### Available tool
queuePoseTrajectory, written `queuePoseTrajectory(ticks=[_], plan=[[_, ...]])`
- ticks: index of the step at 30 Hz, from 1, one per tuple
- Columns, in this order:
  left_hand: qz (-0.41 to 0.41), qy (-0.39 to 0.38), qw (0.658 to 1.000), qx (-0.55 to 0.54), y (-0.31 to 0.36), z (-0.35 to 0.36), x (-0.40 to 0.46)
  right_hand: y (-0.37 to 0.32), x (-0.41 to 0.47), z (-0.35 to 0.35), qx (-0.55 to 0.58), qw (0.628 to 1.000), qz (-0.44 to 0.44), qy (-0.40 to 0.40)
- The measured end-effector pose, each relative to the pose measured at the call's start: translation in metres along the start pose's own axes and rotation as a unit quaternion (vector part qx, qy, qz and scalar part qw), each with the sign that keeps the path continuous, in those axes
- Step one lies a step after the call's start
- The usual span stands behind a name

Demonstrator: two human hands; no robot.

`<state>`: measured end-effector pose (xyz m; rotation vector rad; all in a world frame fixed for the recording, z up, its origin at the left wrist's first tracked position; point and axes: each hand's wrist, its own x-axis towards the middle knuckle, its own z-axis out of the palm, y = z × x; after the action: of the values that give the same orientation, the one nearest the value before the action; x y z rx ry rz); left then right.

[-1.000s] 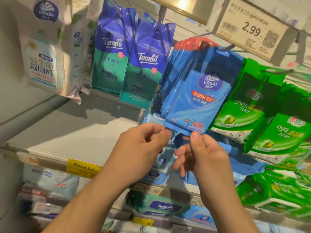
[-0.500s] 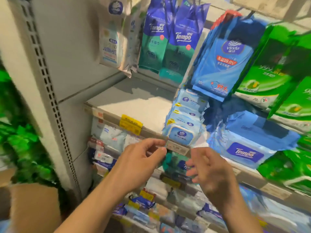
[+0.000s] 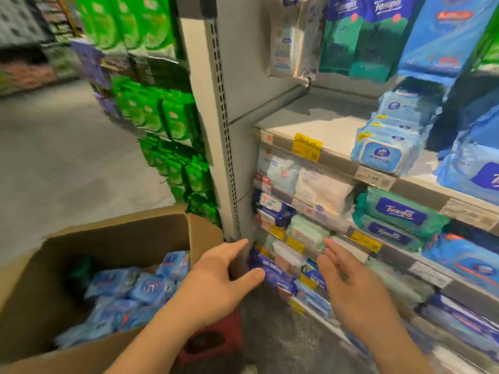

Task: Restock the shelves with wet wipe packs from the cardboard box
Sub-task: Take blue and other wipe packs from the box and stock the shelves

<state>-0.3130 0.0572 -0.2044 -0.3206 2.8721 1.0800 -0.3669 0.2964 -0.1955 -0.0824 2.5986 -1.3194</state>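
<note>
Grey metal store shelves [image 3: 334,125] and grey concrete floor [image 3: 67,157] bearing stock

Pale blue wet wipe packs [image 3: 383,155] are sitting stacked on the top shelf; teal packs [image 3: 399,211] are lying below. An open brown cardboard box [image 3: 113,238] is holding small blue packs [image 3: 140,287].

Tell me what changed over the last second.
Both hands let go of the hanging blue Vinda pack and dropped away from it. The left hand and right hand are now empty, open, beside the cardboard box of blue packs. The Vinda pack stayed on its hook.
</note>
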Motion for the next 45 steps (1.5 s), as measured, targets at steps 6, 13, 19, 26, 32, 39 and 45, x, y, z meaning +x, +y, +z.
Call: queuePoseTrajectory(ticks=[6,13,19,26,32,39,45], plan=[[-0.071,0.048,0.996,-0.003,-0.071,-0.040,-0.050,-0.036,-0.018,0.061,-0.042,0.996,-0.014,-0.075],[-0.181,0.113,0.971,-0.109,-0.176,-0.083,-0.097,-0.092,-0.027,0.165,-0.131,0.976,-0.040,-0.169],[-0.249,0.130,0.950,-0.138,-0.298,-0.143,-0.125,-0.152,-0.030,0.279,-0.163,0.965,-0.068,-0.192],[-0.311,0.162,0.901,-0.255,-0.413,-0.208,-0.140,-0.206,-0.028,0.400,-0.168,0.959,-0.075,-0.215],[-0.336,0.161,0.879,-0.297,-0.457,-0.227,-0.130,-0.227,-0.021,0.458,-0.160,0.958,-0.068,-0.227],[-0.352,0.143,0.881,-0.281,-0.490,-0.208,-0.107,-0.232,0.025,0.562,-0.139,0.941,-0.030,-0.307],[-0.397,0.161,0.858,-0.283,-0.525,-0.170,-0.097,-0.212,0.084,0.691,-0.124,0.933,0.015,-0.339]])
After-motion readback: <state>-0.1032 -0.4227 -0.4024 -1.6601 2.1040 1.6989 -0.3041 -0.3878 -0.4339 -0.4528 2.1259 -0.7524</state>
